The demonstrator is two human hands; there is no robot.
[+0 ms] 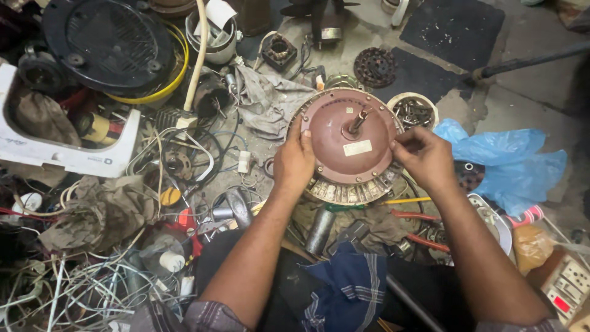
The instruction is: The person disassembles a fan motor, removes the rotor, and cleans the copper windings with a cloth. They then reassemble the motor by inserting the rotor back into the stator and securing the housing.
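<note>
Hands steady a reddish-brown fan motor [351, 146] on the cluttered floor [541, 92]. Left hand [295, 161] clasps its left rim; right hand [424, 157] pinches the right edge, fingers closed. Apparently mid-disassembly: next calls for firm, even prying around the casing.

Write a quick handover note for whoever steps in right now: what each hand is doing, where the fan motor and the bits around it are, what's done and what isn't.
Left hand: gripping the left rim of the round reddish-brown fan motor, thumb on top.
Right hand: fingers pinched at the motor's right edge; what they pinch is hidden.
Motor: between both hands above the cluttered floor, shaft pointing up, pale label on the cover.
Nearby: bowl of small metal parts behind it, blue plastic bag to the right, grey rag to the left.
Done: the winding slots show along the lower edge.
Left: the cover still sits on the motor.
</note>
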